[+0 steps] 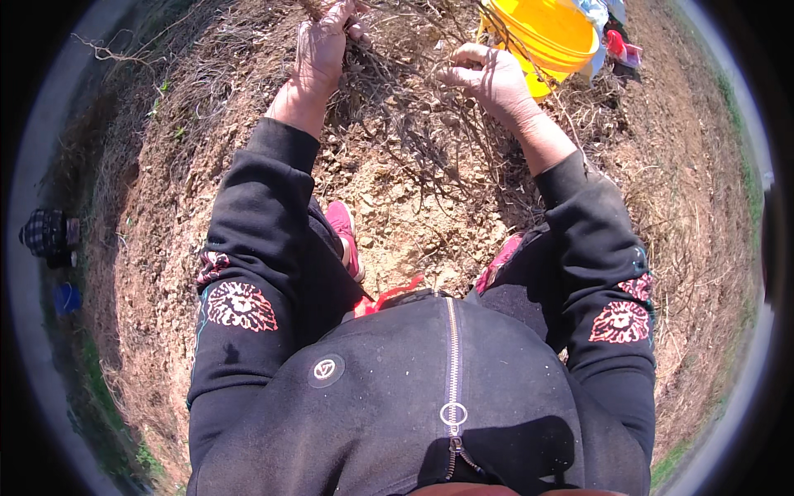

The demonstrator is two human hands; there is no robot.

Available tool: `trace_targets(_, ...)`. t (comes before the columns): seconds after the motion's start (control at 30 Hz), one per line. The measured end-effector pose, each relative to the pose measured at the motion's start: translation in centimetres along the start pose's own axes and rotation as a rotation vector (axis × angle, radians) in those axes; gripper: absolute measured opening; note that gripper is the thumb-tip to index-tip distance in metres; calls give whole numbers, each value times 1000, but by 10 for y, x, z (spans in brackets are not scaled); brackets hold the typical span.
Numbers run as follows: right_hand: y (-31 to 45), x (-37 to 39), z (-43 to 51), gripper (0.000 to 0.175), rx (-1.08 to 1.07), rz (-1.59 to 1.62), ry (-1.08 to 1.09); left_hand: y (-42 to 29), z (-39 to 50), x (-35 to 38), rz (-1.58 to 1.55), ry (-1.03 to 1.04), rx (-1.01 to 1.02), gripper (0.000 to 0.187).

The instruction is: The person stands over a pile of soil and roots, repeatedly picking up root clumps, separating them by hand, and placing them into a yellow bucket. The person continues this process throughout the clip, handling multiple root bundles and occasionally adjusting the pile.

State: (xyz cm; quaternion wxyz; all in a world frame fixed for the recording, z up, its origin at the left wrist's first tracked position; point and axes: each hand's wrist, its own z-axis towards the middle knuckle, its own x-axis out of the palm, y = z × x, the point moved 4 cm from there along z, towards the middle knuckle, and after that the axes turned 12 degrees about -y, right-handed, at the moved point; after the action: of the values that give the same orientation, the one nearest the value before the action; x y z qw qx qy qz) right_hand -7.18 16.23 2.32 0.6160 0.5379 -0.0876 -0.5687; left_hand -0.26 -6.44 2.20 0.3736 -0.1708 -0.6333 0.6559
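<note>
At the top of the view, my left hand is closed around a bunch of dry brown plant stems, partly cut off by the frame's edge. The stems spread downward over the soil between my feet, thin and tangled. My right hand reaches in among the twigs on the right side, thumb and fingertips bent close together. Whether something small sits between those fingertips is too unclear to tell. Just beyond that hand is a yellow plastic bucket, its mouth facing up.
Behind the bucket lie a pale bag and a red-and-pink object. Dry, cloddy soil surrounds my pink shoes. Dry stalks litter the left. Far left, another person is near a blue bucket.
</note>
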Motion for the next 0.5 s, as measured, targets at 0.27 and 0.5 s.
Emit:
trace_targets(0.27, 1, -26, 4, 16, 361, 698, 108, -17, 0, -13, 185, -107, 162, 29)
trace_targets(0.5, -12, -61, 15, 17, 328, 1140, 16, -23, 10, -61, 101, -338, 55, 25)
